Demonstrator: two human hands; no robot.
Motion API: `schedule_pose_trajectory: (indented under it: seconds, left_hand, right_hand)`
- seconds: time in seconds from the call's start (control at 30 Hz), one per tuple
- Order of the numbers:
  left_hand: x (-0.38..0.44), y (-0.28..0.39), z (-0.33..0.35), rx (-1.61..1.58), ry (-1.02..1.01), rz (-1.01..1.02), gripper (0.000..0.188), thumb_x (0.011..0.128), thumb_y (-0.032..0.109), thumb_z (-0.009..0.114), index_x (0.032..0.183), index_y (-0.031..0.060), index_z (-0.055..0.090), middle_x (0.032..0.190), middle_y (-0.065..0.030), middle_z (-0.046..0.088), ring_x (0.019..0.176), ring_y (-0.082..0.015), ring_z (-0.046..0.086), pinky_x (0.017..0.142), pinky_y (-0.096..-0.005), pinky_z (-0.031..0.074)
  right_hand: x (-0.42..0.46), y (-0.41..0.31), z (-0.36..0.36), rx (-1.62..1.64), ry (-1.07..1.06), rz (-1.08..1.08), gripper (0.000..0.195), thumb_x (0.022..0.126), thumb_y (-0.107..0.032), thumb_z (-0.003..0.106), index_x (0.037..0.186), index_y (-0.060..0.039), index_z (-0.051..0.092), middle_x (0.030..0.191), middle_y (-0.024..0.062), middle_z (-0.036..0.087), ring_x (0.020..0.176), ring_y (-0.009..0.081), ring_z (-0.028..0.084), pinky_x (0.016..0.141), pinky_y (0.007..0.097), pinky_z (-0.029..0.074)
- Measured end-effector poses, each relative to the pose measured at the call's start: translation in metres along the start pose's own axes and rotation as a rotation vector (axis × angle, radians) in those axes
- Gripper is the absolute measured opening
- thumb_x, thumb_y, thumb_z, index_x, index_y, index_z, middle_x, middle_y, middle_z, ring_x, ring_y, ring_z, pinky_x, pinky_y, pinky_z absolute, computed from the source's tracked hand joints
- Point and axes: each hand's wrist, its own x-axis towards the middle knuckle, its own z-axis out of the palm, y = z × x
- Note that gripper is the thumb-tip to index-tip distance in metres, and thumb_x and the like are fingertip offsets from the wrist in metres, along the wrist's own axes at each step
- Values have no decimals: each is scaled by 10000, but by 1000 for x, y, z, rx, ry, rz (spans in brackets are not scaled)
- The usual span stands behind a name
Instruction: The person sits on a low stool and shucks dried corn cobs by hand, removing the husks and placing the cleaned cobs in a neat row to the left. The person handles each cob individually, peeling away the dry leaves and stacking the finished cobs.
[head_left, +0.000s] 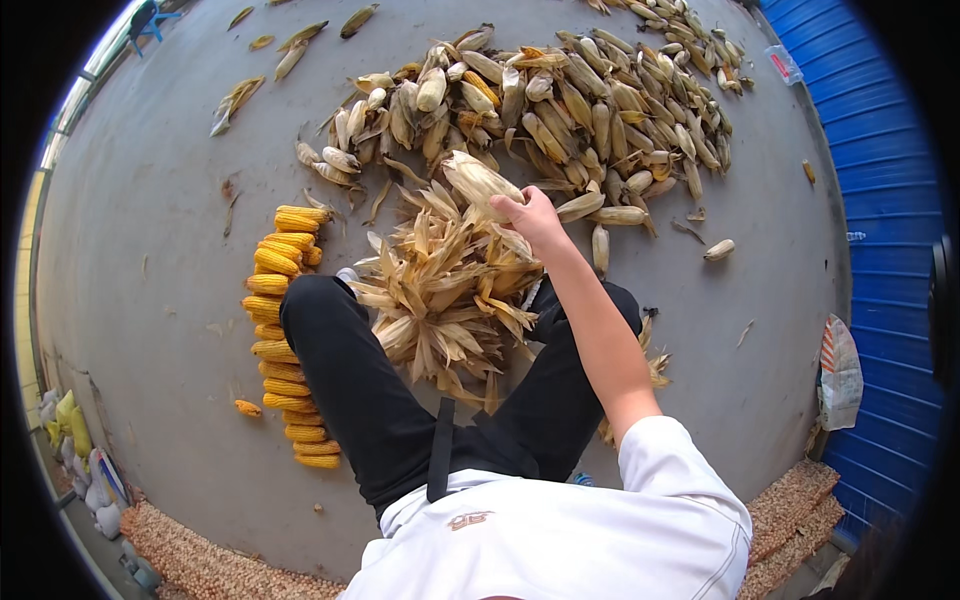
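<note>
My right hand (531, 219) grips one end of an unhusked ear of corn (477, 182), its pale dry husk still around it. The ear is held over a heap of loose corn husks (442, 292) between my legs. Beyond it lies a large pile of unhusked corn ears (577, 112) on the concrete floor (165, 292). Beside my left knee, husked yellow corn cobs (281, 349) lie stacked in a long row. My left hand is out of view.
One short yellow cob (247, 408) lies left of the row. A single ear (719, 250) sits apart on the right. A blue corrugated metal wall (881, 247) bounds the right side, with a white woven sack (839, 373) against it. Filled bags (86, 457) stand at the lower left.
</note>
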Motion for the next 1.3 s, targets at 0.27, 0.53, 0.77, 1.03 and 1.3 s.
schedule_pose_trajectory:
  seconds: [0.27,0.53,0.77,1.03,1.3]
  left_hand:
    - [-39,169,-116,644,647,563,230,990,170,564,1088,-28,627,929,-201,715,842,-293,699,757,-422,525]
    - [-126,502,50,-43,-91,1437,548,973,348,720,1344,-2,519,1222,-106,640,1132,-182,615,988,-332,493]
    - [-70,508,96,-86,-278,1226,491,912,282,806,1268,20,592,1100,-32,685,996,-110,633,882,-285,523]
    - [-52,513,104,181,-283,1337,556,980,431,703,1317,7,576,1149,-81,696,1036,-141,633,912,-308,515]
    - [-39,526,129,244,-173,1374,590,992,519,636,1269,-2,624,1073,-128,731,1021,-172,663,906,-331,515]
  right_hand:
    - [-21,-30,4,136,-129,-62,540,831,-327,841,1132,-6,528,1055,96,613,953,155,652,833,327,577]
    - [-56,-22,70,602,-757,-56,623,797,-141,896,1229,-90,450,1164,31,619,1111,142,602,965,313,489]
    - [-69,-4,81,-303,-860,-130,760,850,-317,859,1443,-38,475,1347,141,605,1291,219,556,1130,382,430]
    - [-49,-41,82,154,-456,-408,455,991,-247,714,1361,-23,573,1170,41,654,1040,86,622,914,261,502]
    - [-36,-26,81,289,-251,-368,124,956,-90,741,1020,-5,679,915,-10,705,863,49,629,776,212,499]
